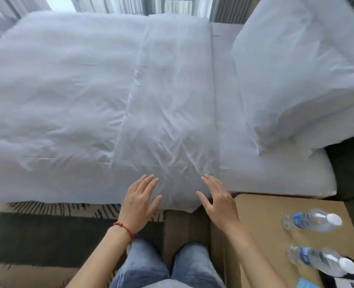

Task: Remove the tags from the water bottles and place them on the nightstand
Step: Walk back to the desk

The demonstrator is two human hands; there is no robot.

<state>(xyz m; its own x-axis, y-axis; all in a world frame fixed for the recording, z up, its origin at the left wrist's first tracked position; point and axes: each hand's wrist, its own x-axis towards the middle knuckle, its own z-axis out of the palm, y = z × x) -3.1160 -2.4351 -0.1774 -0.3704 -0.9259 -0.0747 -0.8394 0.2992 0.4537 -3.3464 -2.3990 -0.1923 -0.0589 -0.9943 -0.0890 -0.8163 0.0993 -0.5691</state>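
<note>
Both hands are seen empty, fingers spread flat on the duvet [109, 100]; two water bottles [312, 222] stand on the nightstand [261, 221], off to the right of the right hand [218, 201], well beyond the left hand [139, 201].

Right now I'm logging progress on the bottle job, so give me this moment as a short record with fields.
left hand: open, fingers spread, at the duvet's near edge, holding nothing
right hand: open, fingers spread, at the same edge, holding nothing
duvet: white, wrinkled, covers the bed
bottles: far bottle and near bottle, both on the nightstand, white caps on
nightstand: light wood, right of the hands
tags: cannot tell; only blue labels show
</note>
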